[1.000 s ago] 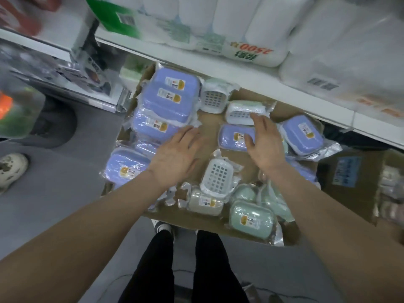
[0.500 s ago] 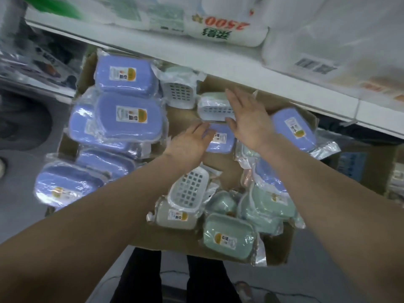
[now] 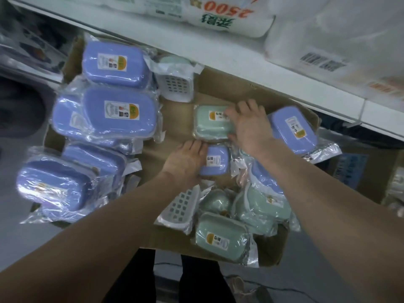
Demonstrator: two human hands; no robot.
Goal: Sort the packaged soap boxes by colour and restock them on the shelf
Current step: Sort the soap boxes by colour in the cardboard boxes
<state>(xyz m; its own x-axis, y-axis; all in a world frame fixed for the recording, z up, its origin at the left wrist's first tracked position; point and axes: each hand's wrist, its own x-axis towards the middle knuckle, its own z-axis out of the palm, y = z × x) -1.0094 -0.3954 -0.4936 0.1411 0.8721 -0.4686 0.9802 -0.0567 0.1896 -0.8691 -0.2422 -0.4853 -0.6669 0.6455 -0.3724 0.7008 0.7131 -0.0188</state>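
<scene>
Mid-tray, under the shelf edge, R hand grips the right end of a green box, fingers curled over its far edge & thumb on the near one; box lies flat, label up, long axis left-right. Just nearer, L hand curls round the left end of a purple box, label up, axis approx. left-right, left part hidden. Purple stacks sit at left.

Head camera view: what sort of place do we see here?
Probably a shop aisle being restocked: a white shelf holds large wrapped packs of paper rolls with a barcode, and below it a cardboard box is full of labelled, plastic-wrapped soap boxes.
</scene>
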